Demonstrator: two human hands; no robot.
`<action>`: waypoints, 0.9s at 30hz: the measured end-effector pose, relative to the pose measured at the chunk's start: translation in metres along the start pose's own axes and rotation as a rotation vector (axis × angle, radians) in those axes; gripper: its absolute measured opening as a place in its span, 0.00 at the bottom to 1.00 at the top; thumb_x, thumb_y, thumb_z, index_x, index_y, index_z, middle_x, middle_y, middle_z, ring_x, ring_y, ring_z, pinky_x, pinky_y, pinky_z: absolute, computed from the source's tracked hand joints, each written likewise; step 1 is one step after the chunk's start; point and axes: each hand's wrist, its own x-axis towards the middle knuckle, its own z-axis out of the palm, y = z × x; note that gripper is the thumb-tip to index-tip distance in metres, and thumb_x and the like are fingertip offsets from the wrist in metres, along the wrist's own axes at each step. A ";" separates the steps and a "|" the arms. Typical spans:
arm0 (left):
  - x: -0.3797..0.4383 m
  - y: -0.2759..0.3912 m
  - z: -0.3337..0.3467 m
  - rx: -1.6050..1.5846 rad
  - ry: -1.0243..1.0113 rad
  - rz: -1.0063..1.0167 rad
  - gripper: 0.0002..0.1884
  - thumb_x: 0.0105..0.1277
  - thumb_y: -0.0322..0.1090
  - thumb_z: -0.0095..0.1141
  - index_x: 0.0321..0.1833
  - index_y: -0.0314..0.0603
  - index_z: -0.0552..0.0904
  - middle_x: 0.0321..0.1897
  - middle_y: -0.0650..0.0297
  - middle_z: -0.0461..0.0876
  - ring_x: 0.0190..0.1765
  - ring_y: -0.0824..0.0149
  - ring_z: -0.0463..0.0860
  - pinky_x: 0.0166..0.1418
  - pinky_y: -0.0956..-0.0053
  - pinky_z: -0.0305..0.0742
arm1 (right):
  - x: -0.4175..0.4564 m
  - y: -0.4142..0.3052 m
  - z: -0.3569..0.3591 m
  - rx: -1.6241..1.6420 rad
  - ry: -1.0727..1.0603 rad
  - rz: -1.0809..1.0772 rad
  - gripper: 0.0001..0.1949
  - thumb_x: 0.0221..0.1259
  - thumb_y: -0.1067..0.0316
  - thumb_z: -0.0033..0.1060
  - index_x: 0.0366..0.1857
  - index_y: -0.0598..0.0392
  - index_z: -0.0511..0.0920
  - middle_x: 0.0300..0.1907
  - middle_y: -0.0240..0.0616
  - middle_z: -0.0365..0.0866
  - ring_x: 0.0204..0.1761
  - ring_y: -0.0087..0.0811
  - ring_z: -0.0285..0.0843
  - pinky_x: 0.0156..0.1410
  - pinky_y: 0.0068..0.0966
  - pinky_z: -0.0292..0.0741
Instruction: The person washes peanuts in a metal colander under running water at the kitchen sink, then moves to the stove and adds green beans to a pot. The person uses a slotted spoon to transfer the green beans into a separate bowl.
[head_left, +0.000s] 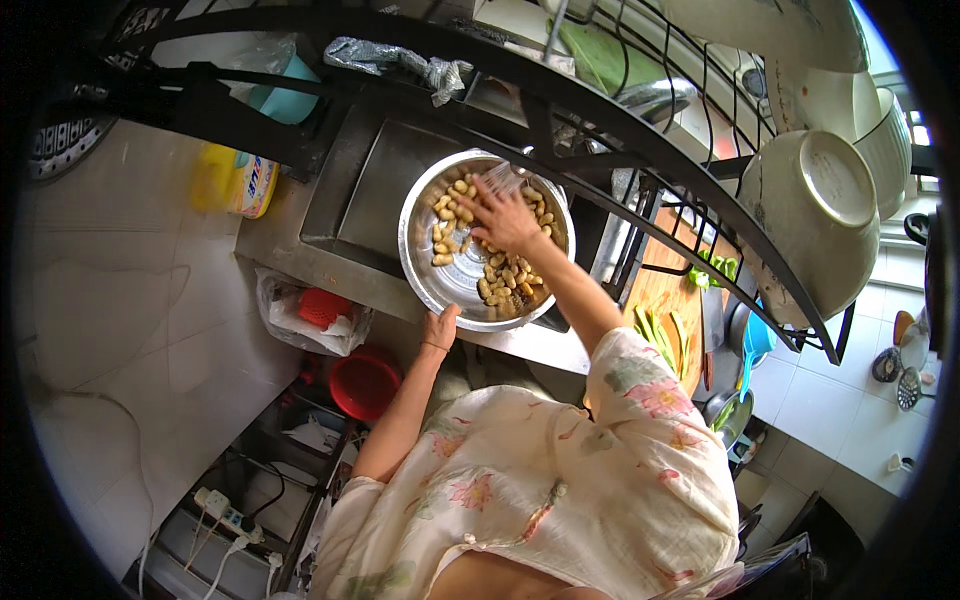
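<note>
A round stainless steel basin (409, 247) rests at the front of the metal sink, tilted a little. Unshelled peanuts (499, 281) are scattered over its bottom. Water streams from a faucet (527, 152) at the basin's far side. My right hand (504, 219) is inside the basin above the peanuts, its fingers spread under the stream; no peanut is plainly gripped. My left hand (441, 325) holds the near rim, thumb on top and the other fingers mostly hidden.
A black dish rack (675, 161) with stacked bowls (817, 217) overhangs at the right. Beneath are a wooden cutting board (660, 281) with cut green vegetables and a knife (710, 330). A yellow bottle (232, 180) stands left of the sink; a red basin (365, 384) is below.
</note>
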 end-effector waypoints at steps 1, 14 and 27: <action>-0.002 0.003 0.000 0.014 -0.007 0.007 0.15 0.47 0.38 0.48 0.22 0.26 0.72 0.18 0.52 0.73 0.26 0.61 0.73 0.35 0.66 0.67 | -0.008 0.009 -0.013 0.007 -0.018 0.021 0.30 0.57 0.37 0.25 0.63 0.34 0.50 0.67 0.41 0.38 0.67 0.46 0.40 0.67 0.48 0.38; 0.005 0.026 0.007 0.261 -0.106 0.015 0.18 0.49 0.43 0.45 0.28 0.29 0.74 0.27 0.42 0.76 0.36 0.42 0.74 0.39 0.58 0.66 | -0.042 -0.045 0.006 0.244 0.076 -0.253 0.30 0.57 0.39 0.32 0.63 0.38 0.52 0.66 0.46 0.43 0.66 0.47 0.42 0.67 0.42 0.45; 0.013 0.000 0.004 0.063 -0.054 -0.014 0.18 0.47 0.40 0.48 0.25 0.25 0.74 0.19 0.53 0.76 0.27 0.67 0.73 0.34 0.66 0.68 | -0.100 -0.009 -0.011 0.413 -0.461 0.091 0.43 0.45 0.23 0.16 0.64 0.36 0.34 0.66 0.48 0.22 0.68 0.46 0.21 0.68 0.43 0.31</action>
